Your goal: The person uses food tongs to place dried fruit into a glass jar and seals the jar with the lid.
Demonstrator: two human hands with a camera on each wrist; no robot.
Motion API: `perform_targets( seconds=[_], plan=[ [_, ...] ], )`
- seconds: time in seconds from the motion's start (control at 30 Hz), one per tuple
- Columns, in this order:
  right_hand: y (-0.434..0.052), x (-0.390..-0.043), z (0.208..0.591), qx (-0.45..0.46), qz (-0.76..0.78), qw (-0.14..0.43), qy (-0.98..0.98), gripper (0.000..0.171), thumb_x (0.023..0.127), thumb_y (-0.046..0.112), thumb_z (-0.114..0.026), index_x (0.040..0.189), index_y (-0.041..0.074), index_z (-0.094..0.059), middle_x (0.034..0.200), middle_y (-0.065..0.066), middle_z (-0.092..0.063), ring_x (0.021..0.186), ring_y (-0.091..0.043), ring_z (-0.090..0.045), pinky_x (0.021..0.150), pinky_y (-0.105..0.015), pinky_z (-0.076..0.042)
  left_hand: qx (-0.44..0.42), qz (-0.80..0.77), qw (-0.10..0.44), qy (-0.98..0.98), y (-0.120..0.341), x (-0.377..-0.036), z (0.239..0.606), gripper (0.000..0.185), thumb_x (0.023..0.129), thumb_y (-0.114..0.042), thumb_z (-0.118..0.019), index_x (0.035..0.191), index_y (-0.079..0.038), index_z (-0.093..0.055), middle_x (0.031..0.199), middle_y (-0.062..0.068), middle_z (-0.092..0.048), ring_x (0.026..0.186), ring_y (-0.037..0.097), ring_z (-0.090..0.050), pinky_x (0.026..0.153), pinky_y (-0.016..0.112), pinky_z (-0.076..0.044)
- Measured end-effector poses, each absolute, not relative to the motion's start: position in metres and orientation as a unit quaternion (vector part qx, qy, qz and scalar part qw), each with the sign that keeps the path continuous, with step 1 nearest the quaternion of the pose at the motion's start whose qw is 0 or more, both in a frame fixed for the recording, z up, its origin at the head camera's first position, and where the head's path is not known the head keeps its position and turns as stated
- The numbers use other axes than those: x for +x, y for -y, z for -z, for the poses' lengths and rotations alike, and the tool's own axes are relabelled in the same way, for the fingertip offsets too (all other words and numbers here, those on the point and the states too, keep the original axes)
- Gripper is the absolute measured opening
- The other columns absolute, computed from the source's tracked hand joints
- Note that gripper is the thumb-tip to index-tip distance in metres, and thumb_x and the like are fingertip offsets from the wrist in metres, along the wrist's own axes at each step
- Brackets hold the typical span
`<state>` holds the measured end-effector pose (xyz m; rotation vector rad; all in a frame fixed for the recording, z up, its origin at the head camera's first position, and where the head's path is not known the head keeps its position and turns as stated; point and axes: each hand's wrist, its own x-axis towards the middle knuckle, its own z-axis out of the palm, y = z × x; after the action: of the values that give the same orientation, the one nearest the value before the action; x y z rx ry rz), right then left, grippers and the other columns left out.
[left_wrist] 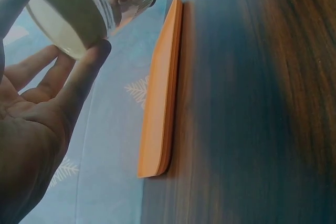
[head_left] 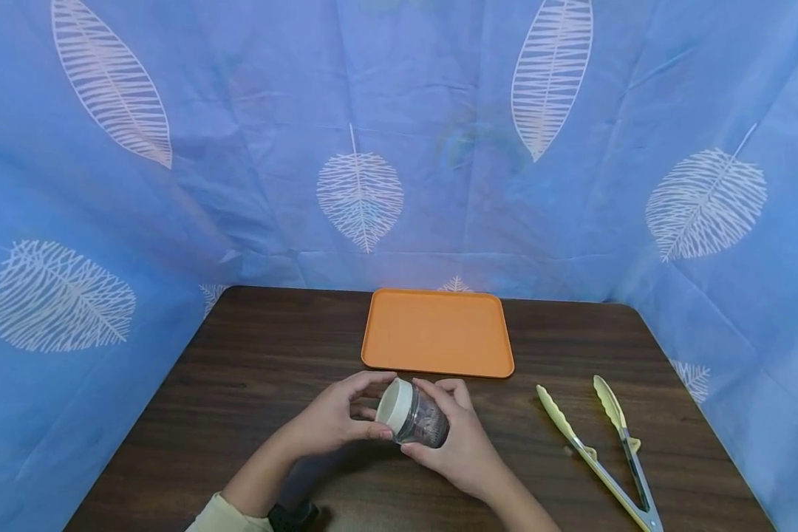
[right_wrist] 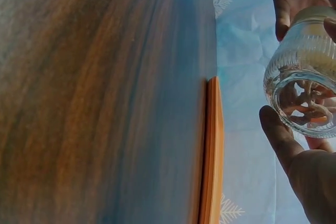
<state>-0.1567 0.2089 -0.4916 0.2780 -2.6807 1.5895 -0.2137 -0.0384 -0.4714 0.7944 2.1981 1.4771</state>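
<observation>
Between both hands, a ribbed clear glass jar with a pale lid is held tilted over the table, its lid toward the left. My left hand pinches the lid at its rim between thumb and fingers. My right hand grips the glass body, thumb below and fingers over the top. Through the jar's base in the right wrist view, brownish irregular pieces show inside. The lid sits on the jar in the left wrist view, with the left thumb and fingertips at its edge.
An orange tray lies at the table's back, just beyond the hands. Tongs with pale yellow tips lie spread on the right side of the dark wooden table. A blue cloth with white leaf prints hangs behind.
</observation>
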Motion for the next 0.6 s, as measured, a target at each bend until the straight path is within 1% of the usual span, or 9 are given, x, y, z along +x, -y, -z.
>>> perform_targets(
  seconds=[0.13, 0.23, 0.33, 0.43, 0.6],
  plan=[
    [-0.2102, -0.1596, 0.4953, 0.09, -0.509, -0.004, 0.856, 0.09, 0.074, 0.025, -0.103, 0.153, 0.032, -0.06, 0.138, -0.005, -0.046, 0.13, -0.028, -0.053, 0.106, -0.052, -0.053, 0.286, -0.522, 0.193, -0.78, 0.0382, -0.2137, 0.4716, 0.081, 0.092, -0.024, -0.088, 0.161, -0.013, -0.049, 0.158, 0.013, -0.056, 0.14, 0.038, -0.06, 0.102, 0.033, -0.062],
    [-0.2126, -0.1616, 0.4981, 0.094, -0.519, -0.017, 0.85, 0.089, 0.076, 0.024, -0.102, 0.153, 0.03, -0.059, 0.139, -0.006, -0.046, 0.131, -0.028, -0.053, 0.106, -0.051, -0.054, 0.289, -0.52, 0.196, -0.78, 0.0373, -0.2139, 0.4738, 0.081, 0.092, -0.023, -0.088, 0.161, -0.011, -0.048, 0.157, 0.013, -0.055, 0.139, 0.037, -0.06, 0.102, 0.033, -0.062],
    [-0.215, -0.1626, 0.499, 0.098, -0.525, -0.031, 0.845, 0.088, 0.077, 0.026, -0.101, 0.154, 0.028, -0.058, 0.14, -0.006, -0.047, 0.131, -0.028, -0.052, 0.105, -0.047, -0.054, 0.29, -0.523, 0.2, -0.776, 0.0366, -0.2142, 0.4759, 0.081, 0.092, -0.023, -0.088, 0.161, -0.009, -0.047, 0.156, 0.013, -0.055, 0.14, 0.037, -0.06, 0.101, 0.029, -0.061],
    [-0.2167, -0.1627, 0.4982, 0.101, -0.525, -0.041, 0.844, 0.088, 0.077, 0.03, -0.101, 0.154, 0.028, -0.058, 0.14, -0.005, -0.047, 0.131, -0.026, -0.052, 0.104, -0.042, -0.053, 0.29, -0.527, 0.206, -0.772, 0.0367, -0.214, 0.4779, 0.082, 0.092, -0.023, -0.088, 0.162, -0.008, -0.046, 0.157, 0.013, -0.054, 0.14, 0.038, -0.06, 0.1, 0.027, -0.061],
    [-0.2174, -0.1626, 0.4994, 0.105, -0.524, -0.052, 0.843, 0.087, 0.077, 0.035, -0.101, 0.153, 0.03, -0.059, 0.138, -0.003, -0.049, 0.129, -0.022, -0.052, 0.103, -0.037, -0.051, 0.283, -0.523, 0.206, -0.777, 0.0374, -0.2128, 0.4796, 0.081, 0.091, -0.024, -0.09, 0.16, -0.013, -0.049, 0.157, 0.012, -0.055, 0.139, 0.037, -0.061, 0.099, 0.027, -0.061]
  ],
)
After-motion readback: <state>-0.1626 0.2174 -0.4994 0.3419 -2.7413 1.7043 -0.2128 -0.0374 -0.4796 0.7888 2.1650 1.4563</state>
